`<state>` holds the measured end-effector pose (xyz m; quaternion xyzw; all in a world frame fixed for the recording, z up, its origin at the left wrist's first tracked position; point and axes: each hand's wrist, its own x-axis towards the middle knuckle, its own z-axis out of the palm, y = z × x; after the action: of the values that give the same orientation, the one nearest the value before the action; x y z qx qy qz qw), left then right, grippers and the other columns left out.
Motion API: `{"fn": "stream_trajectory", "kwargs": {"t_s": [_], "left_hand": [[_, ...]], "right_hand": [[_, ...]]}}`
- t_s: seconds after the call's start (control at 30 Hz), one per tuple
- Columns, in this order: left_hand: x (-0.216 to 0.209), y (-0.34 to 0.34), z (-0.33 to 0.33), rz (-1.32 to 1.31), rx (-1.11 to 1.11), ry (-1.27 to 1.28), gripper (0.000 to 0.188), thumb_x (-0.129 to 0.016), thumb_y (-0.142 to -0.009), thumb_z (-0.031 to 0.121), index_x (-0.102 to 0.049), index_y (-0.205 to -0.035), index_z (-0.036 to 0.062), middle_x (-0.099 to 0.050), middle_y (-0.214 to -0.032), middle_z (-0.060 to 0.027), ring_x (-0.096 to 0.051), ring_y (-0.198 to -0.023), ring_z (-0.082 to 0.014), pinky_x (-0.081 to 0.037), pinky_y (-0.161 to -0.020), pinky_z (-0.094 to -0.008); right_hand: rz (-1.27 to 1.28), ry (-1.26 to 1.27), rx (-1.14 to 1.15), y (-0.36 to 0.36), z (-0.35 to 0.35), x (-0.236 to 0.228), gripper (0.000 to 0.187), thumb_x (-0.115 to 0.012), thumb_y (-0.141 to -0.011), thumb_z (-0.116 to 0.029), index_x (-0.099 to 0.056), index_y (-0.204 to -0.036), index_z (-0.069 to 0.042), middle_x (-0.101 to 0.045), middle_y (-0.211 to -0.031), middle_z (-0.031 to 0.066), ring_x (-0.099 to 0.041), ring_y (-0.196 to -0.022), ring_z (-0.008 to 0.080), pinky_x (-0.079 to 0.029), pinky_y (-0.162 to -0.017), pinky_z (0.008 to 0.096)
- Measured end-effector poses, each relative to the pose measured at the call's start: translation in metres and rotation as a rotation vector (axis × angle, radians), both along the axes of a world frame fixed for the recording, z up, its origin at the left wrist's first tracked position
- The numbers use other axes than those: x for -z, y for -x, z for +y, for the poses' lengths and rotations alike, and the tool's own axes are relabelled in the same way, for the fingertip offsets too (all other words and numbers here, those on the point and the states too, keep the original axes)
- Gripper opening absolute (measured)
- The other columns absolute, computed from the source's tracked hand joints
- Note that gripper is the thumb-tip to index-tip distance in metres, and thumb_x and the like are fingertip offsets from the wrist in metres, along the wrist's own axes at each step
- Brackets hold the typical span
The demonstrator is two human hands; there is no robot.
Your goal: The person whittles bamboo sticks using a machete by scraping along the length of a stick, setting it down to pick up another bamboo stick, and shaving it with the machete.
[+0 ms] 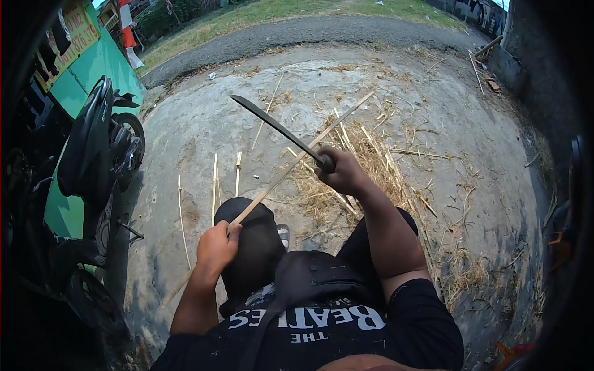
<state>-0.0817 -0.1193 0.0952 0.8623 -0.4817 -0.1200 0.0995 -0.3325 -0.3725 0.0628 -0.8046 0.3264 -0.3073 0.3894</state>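
My left hand (216, 247) is closed around a long, pale bamboo strip (284, 177) above my left knee. The strip slants up and away to the right, and its lower end shows behind my left forearm. My right hand (342, 173) grips the handle of a machete (272, 122). Its long dark blade points up and to the left, crossing the strip just beyond my right fist. Whether the blade touches the strip I cannot tell. Beneath my right hand lies a heap of bamboo shavings (377, 162) with several split strips in it.
Loose bamboo strips (238, 174) lie on the concrete ground (179, 136) ahead and to the left. A black motorcycle (93, 148) stands at the left beside a green panel (71, 93). A dark wall (538, 80) runs along the right. Asphalt road (322, 34) and grass lie beyond.
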Motion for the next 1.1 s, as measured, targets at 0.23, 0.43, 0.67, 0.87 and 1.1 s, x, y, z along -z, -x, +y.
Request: {"fn": "stream_trajectory", "kwargs": {"t_s": [0.23,0.43,0.67,0.87,1.1], "left_hand": [[0.043,-0.015,0.057,0.214,-0.098,0.118,0.046,-0.053,-0.105,0.041,-0.058,-0.085,-0.0001,-0.064,-0.08,-0.0292,-0.062,-0.082,-0.0525,-0.046,-0.07,-0.056],[0.058,-0.016,0.067,0.188,-0.083,0.083,0.045,-0.051,-0.106,0.04,-0.059,-0.086,0.0005,-0.065,-0.082,-0.0301,-0.062,-0.085,-0.0542,-0.047,-0.072,-0.0577],[0.065,-0.018,0.071,0.114,-0.031,0.161,0.045,-0.05,-0.106,0.039,-0.057,-0.084,0.0009,-0.065,-0.079,-0.0309,-0.061,-0.081,-0.0555,-0.045,-0.068,-0.0604],[0.072,-0.018,0.072,0.117,-0.037,0.136,0.046,-0.051,-0.106,0.04,-0.056,-0.084,0.0006,-0.064,-0.078,-0.0302,-0.061,-0.08,-0.0555,-0.045,-0.067,-0.0611],[0.063,-0.02,0.062,0.048,-0.004,0.123,0.045,-0.052,-0.107,0.039,-0.055,-0.082,0.001,-0.062,-0.073,-0.0279,-0.061,-0.073,-0.0535,-0.045,-0.063,-0.0586]], "right_hand": [[0.309,0.186,0.151,0.005,0.005,-0.003,0.03,-0.074,-0.085,-0.028,-0.064,-0.107,-0.009,-0.073,-0.092,0.0222,-0.071,-0.088,0.0416,-0.056,-0.079,0.0513],[0.542,0.207,-0.291,-0.055,0.05,0.014,0.03,-0.071,-0.084,-0.032,-0.065,-0.106,-0.012,-0.07,-0.086,0.0196,-0.07,-0.086,0.0415,-0.056,-0.077,0.0525],[0.551,0.06,-0.207,-0.056,0.006,0.05,0.025,-0.067,-0.081,-0.022,-0.068,-0.102,-0.009,-0.072,-0.096,0.0198,-0.07,-0.096,0.0398,-0.055,-0.083,0.0505],[0.721,0.194,-0.33,-0.076,0.04,0.037,0.026,-0.068,-0.081,-0.023,-0.069,-0.104,-0.009,-0.071,-0.094,0.0197,-0.07,-0.096,0.0382,-0.056,-0.084,0.0505],[0.456,-0.093,-0.069,-0.058,-0.021,0.068,0.024,-0.07,-0.077,-0.019,-0.068,-0.096,-0.004,-0.071,-0.089,0.0203,-0.069,-0.085,0.039,-0.055,-0.078,0.0458]]}}
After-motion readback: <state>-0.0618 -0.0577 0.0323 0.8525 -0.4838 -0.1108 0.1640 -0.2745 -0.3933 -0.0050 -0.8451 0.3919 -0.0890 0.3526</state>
